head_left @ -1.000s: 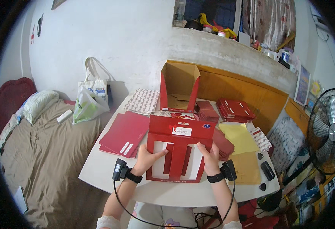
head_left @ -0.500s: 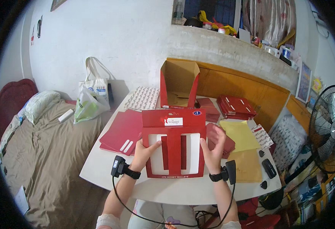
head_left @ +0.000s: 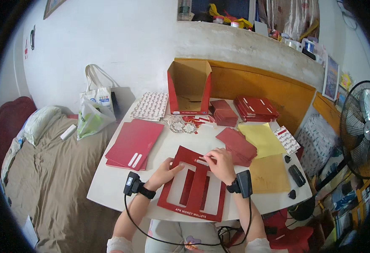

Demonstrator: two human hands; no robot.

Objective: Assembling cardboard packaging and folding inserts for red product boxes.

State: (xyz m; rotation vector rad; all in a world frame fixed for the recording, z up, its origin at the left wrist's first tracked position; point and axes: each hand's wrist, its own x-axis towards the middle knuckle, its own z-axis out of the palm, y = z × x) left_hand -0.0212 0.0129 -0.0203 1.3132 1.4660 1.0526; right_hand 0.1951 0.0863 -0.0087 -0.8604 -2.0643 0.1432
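A red cardboard sleeve [head_left: 199,181] with two long window cut-outs lies tilted at the table's near edge, its top turned away from me. Dark red strips show through the windows. My left hand [head_left: 162,174] holds the sleeve's upper left edge, thumb on top. Over the upper right part, my right hand [head_left: 221,165] has its thumb and forefinger pinched together, right by a small white label [head_left: 200,161]. Whatever is between those fingertips is too small to make out. Each wrist wears a black strapped device, joined by a cable.
Flat red card pieces [head_left: 134,141] lie left on the white table. Behind are an open red box [head_left: 189,84], white string coils [head_left: 177,125] and stacked dark red packs [head_left: 256,107]. Red envelopes [head_left: 238,145] and yellow sheets [head_left: 263,139] lie right, a fan [head_left: 365,126] beyond.
The sleeve has come down from upright to lying tilted, turned somewhat clockwise. My right hand has moved from its right edge to the label, its spread fingers now pinched. The view has shifted slightly.
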